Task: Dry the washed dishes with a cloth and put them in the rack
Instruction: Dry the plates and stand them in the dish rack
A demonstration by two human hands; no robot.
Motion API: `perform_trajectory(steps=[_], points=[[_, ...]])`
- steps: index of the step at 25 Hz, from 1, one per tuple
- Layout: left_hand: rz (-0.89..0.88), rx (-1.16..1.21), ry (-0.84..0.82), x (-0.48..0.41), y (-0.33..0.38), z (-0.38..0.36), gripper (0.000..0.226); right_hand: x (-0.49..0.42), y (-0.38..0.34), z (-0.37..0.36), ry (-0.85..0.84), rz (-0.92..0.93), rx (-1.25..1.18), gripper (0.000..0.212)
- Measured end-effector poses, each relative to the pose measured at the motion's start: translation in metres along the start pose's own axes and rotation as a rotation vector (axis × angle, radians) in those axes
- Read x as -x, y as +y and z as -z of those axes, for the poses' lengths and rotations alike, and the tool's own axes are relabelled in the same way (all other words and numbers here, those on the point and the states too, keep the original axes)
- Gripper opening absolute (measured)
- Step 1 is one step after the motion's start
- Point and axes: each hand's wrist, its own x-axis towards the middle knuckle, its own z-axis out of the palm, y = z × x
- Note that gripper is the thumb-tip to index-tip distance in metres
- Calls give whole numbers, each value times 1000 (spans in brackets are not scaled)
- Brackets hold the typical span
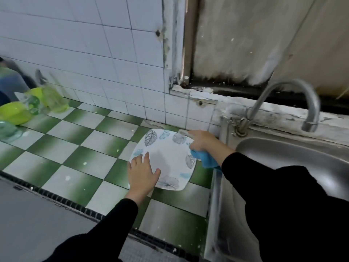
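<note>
Head view: we look down on a square white plate [168, 157] with grey and blue leaf prints. It lies flat on the green-and-white checked counter [90, 148], just left of the steel sink [283, 157] and near the tiled wall [113, 53].

The left hand [142, 173] rests flat on the plate's near-left corner, fingers straight and spread, palm down, gripping nothing. The right hand [202, 141] sits at the plate's far-right edge with its fingers curled round a blue cloth [206, 159]. We see the forefinger reaching out toward the wall, while the cloth bunches under the palm and hangs over the plate's right edge toward the sink rim. Both arms wear black sleeves [264, 186].

A curved metal tap [283, 95] rises at the far side of the sink, its spout over the basin. Behind it runs a worn, peeling window sill [207, 95].

At the far left of the counter we make out lime-green bowls [15, 112] and some clear greenish glassware [54, 99]. That corner is blurred, so they may be stacked or merely standing close together; we cannot tell which.
</note>
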Motion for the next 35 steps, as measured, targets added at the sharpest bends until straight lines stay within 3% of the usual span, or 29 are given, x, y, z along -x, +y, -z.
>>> perform_trajectory(steps=[3,8,12,16,23,25,28,35], points=[[105,31,-124,-18,-20,-15,91,-38,-2,-16,-152,-25,165,69],[191,208,-167,-33,-39,-35,115,-79,0,-39,-260,-135,113,51],[266,390,-157,-40,-47,-41,122,-93,4,-49,-297,-180,49,45],[312,450,-174,-45,-53,-40,125,-100,7,-54,-303,-205,-137,59],[280,437,-166,-45,-56,-23,123,-95,6,-31,-286,-127,-134,60],[265,430,-167,-45,-54,-8,122,-88,4,-15,-296,-105,-107,53],[219,403,-158,-42,-46,22,120,-71,1,13,-300,-102,-145,24],[109,289,-117,-17,-18,91,113,-15,19,56,-216,-100,-289,58]])
